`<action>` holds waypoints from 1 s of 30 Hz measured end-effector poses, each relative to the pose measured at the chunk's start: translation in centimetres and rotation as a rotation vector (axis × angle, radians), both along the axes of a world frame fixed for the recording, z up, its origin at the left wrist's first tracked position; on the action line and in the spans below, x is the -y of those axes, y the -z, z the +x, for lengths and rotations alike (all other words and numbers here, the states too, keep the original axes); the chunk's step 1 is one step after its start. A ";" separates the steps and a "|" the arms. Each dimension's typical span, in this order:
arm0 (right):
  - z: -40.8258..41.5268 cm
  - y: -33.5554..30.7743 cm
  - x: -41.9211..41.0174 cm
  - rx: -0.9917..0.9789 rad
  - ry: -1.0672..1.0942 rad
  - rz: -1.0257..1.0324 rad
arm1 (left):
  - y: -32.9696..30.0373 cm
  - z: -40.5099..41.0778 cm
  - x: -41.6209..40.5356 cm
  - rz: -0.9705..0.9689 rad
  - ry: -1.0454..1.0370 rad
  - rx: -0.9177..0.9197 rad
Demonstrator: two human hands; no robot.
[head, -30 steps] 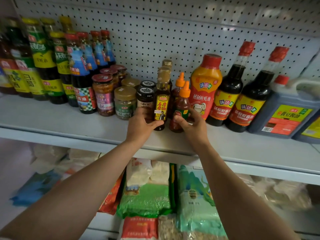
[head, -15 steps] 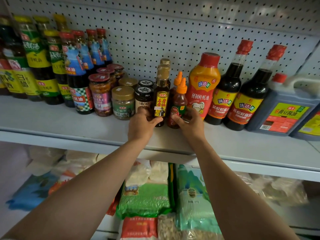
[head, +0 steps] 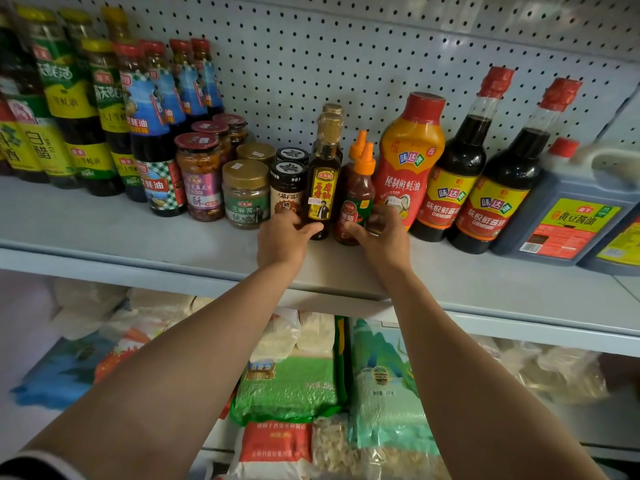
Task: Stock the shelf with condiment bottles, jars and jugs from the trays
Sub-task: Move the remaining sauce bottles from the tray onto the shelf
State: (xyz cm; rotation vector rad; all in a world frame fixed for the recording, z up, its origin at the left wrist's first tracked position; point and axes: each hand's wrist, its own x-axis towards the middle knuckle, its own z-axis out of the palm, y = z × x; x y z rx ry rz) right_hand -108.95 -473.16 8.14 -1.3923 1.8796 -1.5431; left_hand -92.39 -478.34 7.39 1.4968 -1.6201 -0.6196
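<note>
My left hand [head: 281, 237] holds the oil bottle [head: 322, 188], my right [head: 382, 237] curls round the chili bottle [head: 358, 199] just right of it — both upright on the shelf [head: 121, 233], probably squaring the row.

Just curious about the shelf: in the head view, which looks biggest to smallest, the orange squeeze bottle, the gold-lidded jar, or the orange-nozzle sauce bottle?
1. orange squeeze bottle
2. orange-nozzle sauce bottle
3. gold-lidded jar
The last two look close.
</note>
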 end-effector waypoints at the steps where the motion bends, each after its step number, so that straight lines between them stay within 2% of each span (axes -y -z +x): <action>1: 0.0 0.0 0.1 -0.004 0.005 -0.001 | -0.1 -0.1 0.0 0.003 -0.003 0.004; 30: 1.3 -0.2 1.1 -0.091 0.119 0.074 | -0.3 -0.8 0.3 0.037 -0.067 0.052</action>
